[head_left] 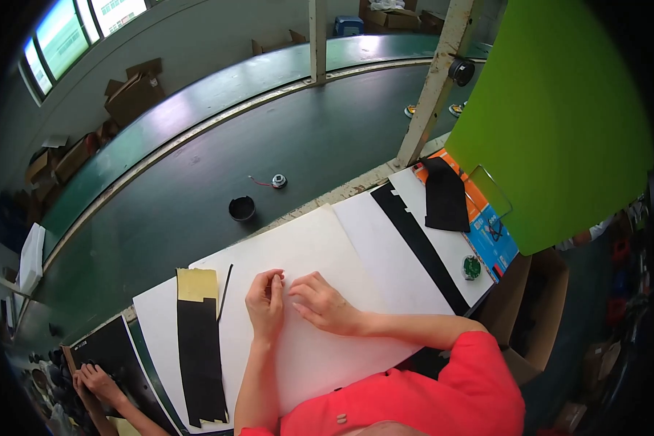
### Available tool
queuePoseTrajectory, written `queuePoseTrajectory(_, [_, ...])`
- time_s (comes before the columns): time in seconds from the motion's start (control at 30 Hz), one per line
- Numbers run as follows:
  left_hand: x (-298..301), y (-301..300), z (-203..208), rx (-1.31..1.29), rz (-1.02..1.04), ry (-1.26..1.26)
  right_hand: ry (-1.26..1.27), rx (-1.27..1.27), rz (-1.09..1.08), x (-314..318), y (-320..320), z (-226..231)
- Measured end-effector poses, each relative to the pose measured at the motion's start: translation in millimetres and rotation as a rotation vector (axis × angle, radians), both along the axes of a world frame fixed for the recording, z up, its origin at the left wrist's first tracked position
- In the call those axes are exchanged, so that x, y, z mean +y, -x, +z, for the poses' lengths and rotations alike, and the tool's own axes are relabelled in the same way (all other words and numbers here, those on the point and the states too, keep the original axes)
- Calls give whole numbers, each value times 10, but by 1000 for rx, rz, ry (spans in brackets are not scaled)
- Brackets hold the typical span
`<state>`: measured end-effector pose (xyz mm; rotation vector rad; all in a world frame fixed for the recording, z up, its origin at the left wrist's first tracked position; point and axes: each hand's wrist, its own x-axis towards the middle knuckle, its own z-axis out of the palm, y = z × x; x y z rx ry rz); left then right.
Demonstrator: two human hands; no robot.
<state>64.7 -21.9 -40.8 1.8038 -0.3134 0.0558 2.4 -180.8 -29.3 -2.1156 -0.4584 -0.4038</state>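
Over the white work sheet point(320, 240), my left hand point(264, 301) is raised with thumb and fingertips pinched together. A tiny pale or reddish bit shows at those fingertips, too small to name. Just to its right, my right hand point(325, 304) is half curled with fingers apart, and I see nothing in it. Left of my hands lies a black strip sheet point(200, 349) with a yellow backing paper point(197, 285) showing at its far end. A thin black strip point(226, 291) lies beside it, nearest my left hand.
Beyond the sheet, a dark green conveyor belt point(160, 196) carries a black round cup point(242, 209) and a small round part point(279, 181) with a red wire. At right are a black piece point(445, 196), a green-filled round tin point(471, 268) and a cardboard box point(538, 312). Another person's hands point(98, 381) work at lower left.
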Motion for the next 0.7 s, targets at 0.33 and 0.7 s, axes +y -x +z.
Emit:
queuePoseTrajectory(0.33, [-85, -3, 99, 34, 21, -16, 575, -112, -1019, -2179, -2613, 183])
queuePoseTrajectory(0.7, [-34, 13, 116, 58, 73, -72, 566, 674, -1610, -3576, -3674, -88])
